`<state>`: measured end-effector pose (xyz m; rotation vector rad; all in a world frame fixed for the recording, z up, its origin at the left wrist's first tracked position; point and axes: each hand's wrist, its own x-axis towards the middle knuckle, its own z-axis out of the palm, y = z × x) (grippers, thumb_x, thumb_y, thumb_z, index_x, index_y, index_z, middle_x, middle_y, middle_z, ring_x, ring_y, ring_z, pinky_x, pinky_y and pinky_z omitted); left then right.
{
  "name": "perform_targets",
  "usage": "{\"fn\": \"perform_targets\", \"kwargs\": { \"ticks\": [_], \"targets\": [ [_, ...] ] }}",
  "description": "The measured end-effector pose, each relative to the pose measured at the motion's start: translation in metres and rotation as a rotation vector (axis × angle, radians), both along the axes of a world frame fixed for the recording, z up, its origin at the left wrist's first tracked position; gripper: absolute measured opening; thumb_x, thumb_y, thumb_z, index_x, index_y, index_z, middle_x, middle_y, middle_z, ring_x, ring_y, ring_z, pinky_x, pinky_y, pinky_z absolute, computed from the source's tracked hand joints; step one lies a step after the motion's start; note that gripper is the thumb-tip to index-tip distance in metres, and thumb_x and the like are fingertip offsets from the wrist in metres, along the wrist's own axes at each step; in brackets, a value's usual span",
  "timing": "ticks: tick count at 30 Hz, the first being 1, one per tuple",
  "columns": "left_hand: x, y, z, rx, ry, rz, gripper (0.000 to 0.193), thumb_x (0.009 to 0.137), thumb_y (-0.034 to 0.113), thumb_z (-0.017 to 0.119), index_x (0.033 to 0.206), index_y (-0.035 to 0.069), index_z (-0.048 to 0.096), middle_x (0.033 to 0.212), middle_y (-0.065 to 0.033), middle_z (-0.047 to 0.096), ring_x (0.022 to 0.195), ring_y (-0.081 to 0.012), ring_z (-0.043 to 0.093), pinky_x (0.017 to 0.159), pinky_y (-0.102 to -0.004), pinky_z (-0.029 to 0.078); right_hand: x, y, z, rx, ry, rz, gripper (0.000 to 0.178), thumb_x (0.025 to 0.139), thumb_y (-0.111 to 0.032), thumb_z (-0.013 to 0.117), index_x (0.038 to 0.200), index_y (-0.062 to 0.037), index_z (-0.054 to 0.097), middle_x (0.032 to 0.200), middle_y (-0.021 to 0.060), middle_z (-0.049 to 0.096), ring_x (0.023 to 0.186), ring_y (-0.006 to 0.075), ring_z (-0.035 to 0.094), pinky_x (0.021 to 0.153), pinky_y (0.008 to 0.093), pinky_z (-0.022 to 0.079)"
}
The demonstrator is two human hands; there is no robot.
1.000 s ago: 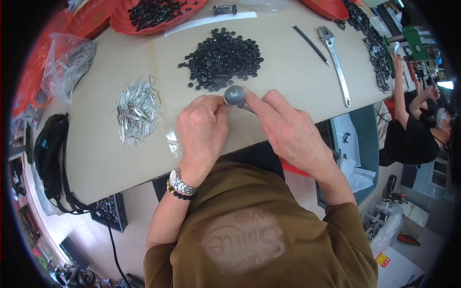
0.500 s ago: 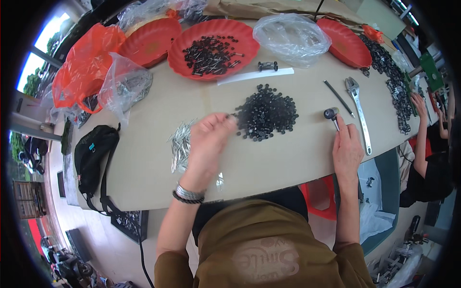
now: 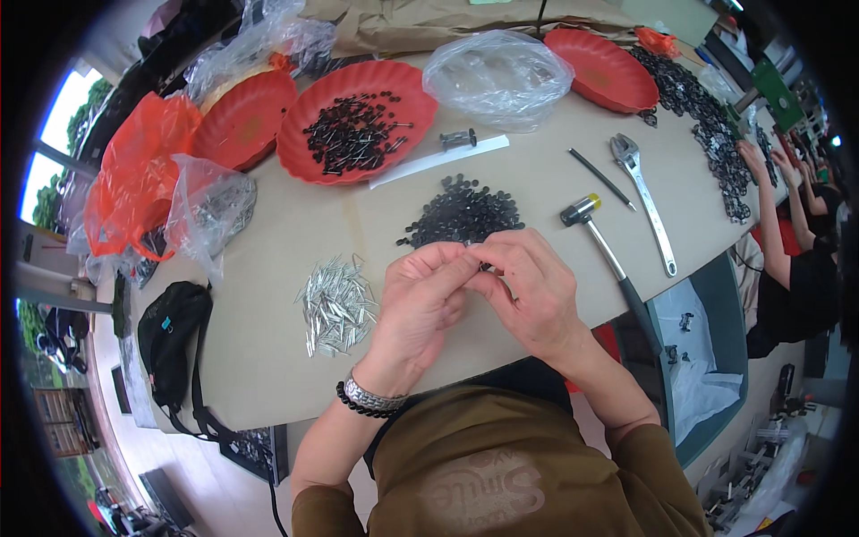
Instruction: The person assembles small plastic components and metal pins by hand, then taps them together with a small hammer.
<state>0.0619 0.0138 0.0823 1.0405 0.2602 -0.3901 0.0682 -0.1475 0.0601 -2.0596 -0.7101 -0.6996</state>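
Observation:
My left hand and my right hand meet fingertip to fingertip in front of a heap of small black round caps. Both pinch at the same spot; whatever they hold is tiny and mostly covered, with a bit of dark showing under the fingers. To the left of my left hand lies a pile of silvery metal pins. A mallet with a black-and-yellow head rests on the table to the right, untouched.
Behind the caps, a red scalloped plate holds capped pins. A small black part sits by a white strip. An adjustable wrench and a dark pen-like rod lie right. A black bag lies left.
My right hand has let go of the mallet and come left to join my left hand. The left hand has moved right and down. The whole view has shifted slightly.

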Motion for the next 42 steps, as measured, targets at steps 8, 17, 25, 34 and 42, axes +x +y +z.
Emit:
{"fn": "perform_targets", "kwargs": {
  "ticks": [8,17,25,34,42],
  "targets": [
    [0.036,-0.001,0.006,-0.13,0.008,-0.029,0.014,0.1,0.011,0.058,0.106,0.001,0.066,0.064,0.0065,0.036,0.05,-0.0046,0.038,0.041,-0.0202,0.026,0.059,-0.008,0.011,0.106,0.088,-0.041,0.016,0.082,-0.004,0.078,0.096,-0.0008,0.07,0.088,0.0162,0.066,0.074,0.0299,0.069,0.067,0.0392,0.055],
    [0.033,0.021,-0.023,-0.475,0.142,0.02,0.024,0.105,0.022,0.055,0.101,0.001,0.066,0.067,-0.001,0.054,0.047,-0.0099,0.043,0.037,-0.0236,0.031,0.177,0.001,-0.012,0.197,0.917,0.127,0.017,0.094,-0.011,0.067,0.104,0.003,0.071,0.104,0.0097,0.071,0.081,0.0165,0.073,0.059,0.029,0.058],
    [0.023,0.027,-0.037,-0.497,0.107,0.037,0.032,0.106,0.026,0.058,0.116,-0.003,0.067,0.088,-0.0057,0.069,0.053,-0.009,0.048,0.04,-0.022,0.033,0.153,0.0,-0.017,0.491,0.865,0.194,0.016,0.097,-0.009,0.065,0.106,0.0047,0.068,0.107,0.0109,0.071,0.092,0.0179,0.071,0.079,0.0311,0.059],
    [-0.022,0.018,-0.034,-0.336,-0.033,0.171,0.031,0.105,0.035,0.061,0.116,0.006,0.067,0.082,0.0,0.064,0.054,-0.0054,0.048,0.044,-0.0191,0.034,0.001,0.016,-0.001,0.235,0.197,0.263,0.012,0.084,0.0,0.074,0.096,-0.0008,0.07,0.111,0.0131,0.073,0.093,0.026,0.073,0.081,0.0345,0.058],
    [-0.065,0.01,-0.034,-0.157,-0.021,0.257,0.032,0.106,0.035,0.061,0.116,0.005,0.067,0.073,0.0046,0.056,0.056,-0.0028,0.044,0.05,-0.0189,0.036,-0.041,0.014,-0.011,0.273,0.367,0.333,0.016,0.081,0.003,0.078,0.097,-0.0006,0.075,0.115,0.0138,0.073,0.094,0.0223,0.073,0.076,0.0313,0.06]
  ]
}}
